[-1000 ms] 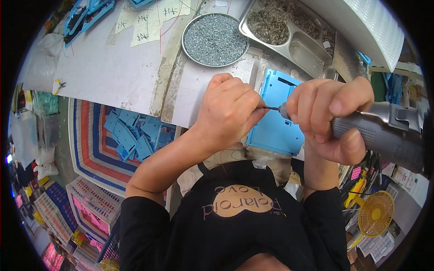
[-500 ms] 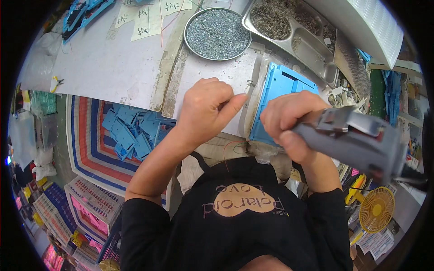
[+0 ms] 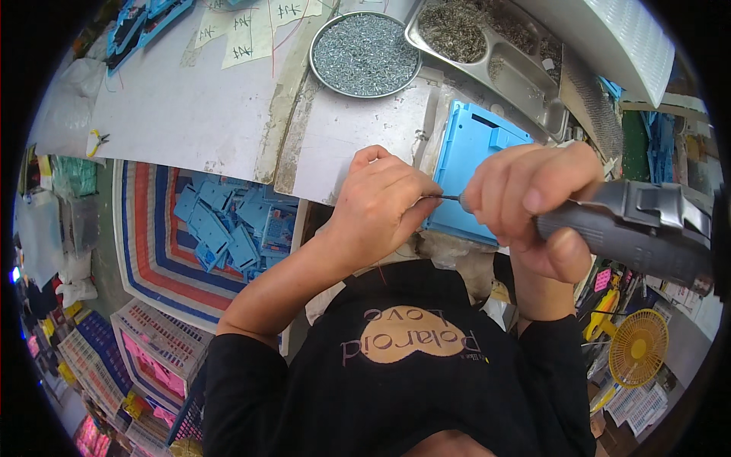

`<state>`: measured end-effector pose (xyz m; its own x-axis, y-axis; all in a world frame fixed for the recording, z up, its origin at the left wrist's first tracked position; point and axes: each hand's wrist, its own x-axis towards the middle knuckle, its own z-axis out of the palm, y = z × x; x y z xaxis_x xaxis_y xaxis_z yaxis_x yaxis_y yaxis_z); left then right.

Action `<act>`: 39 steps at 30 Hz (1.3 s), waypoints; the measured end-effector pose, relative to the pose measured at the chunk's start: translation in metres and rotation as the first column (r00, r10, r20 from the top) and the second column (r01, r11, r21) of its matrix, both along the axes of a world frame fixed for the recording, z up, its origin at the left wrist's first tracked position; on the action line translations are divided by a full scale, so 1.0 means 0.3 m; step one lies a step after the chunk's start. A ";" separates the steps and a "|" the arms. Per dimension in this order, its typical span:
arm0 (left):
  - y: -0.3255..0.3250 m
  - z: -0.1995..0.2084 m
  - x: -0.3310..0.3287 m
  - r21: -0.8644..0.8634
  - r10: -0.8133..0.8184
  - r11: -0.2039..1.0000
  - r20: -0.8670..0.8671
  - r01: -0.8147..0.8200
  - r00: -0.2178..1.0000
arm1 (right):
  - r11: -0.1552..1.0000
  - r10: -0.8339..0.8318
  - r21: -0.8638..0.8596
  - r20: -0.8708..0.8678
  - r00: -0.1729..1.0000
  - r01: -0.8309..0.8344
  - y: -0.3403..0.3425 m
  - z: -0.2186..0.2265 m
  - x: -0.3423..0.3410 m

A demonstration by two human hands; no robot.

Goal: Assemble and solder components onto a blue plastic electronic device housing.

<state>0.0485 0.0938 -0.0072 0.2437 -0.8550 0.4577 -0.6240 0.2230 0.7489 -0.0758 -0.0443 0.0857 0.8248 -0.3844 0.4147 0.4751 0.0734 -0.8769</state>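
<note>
My right hand [image 3: 533, 186] is wrapped round a grey electric screwdriver [image 3: 628, 232], which lies almost level with its thin bit [image 3: 451, 198] pointing left. At the bit's tip my left hand [image 3: 373, 202] is closed in a pinch. Whatever small piece sits between those fingertips is hidden. Beneath both hands lies a light blue plastic housing [image 3: 466, 156] with raised edges, at the front of the bench; the right hand covers part of it. Behind my left hand stands a round metal pan of small silvery screws [image 3: 365, 57].
A divided steel tray [image 3: 525, 91] with small metal parts stands at the back right. A striped bag [image 3: 137, 236] lines a container at the left, holding blue plastic pieces [image 3: 221, 225]. Small cutters [image 3: 99, 142] lie on the bench's left edge; a yellow fan [image 3: 638, 348] is lower right.
My left hand has moved right and slightly down to the bit's tip. The screwdriver has swung more level, its bit now showing. My right hand has shifted right.
</note>
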 end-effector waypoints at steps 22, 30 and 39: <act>-0.063 -0.010 0.074 -0.047 -0.002 0.999 -0.039 0.000 0.999 | 0.969 0.108 -0.219 -0.046 0.993 -0.115 0.053 -0.100 -0.038; -0.142 -0.014 -0.054 -0.111 -0.084 0.989 0.106 0.096 0.991 | 0.985 -0.108 -0.118 0.140 0.984 0.125 -0.271 -0.053 0.054; -0.126 -0.007 -0.090 0.077 -0.068 0.996 0.233 0.051 0.970 | 0.994 -0.104 0.052 0.099 0.990 0.099 -0.278 -0.178 0.142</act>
<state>0.0215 0.0559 -0.0092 0.0839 -0.8965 0.4351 -0.7716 0.2178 0.5976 -0.0331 -0.1276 0.0323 0.7350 -0.4848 0.4741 0.5687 0.0600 -0.8203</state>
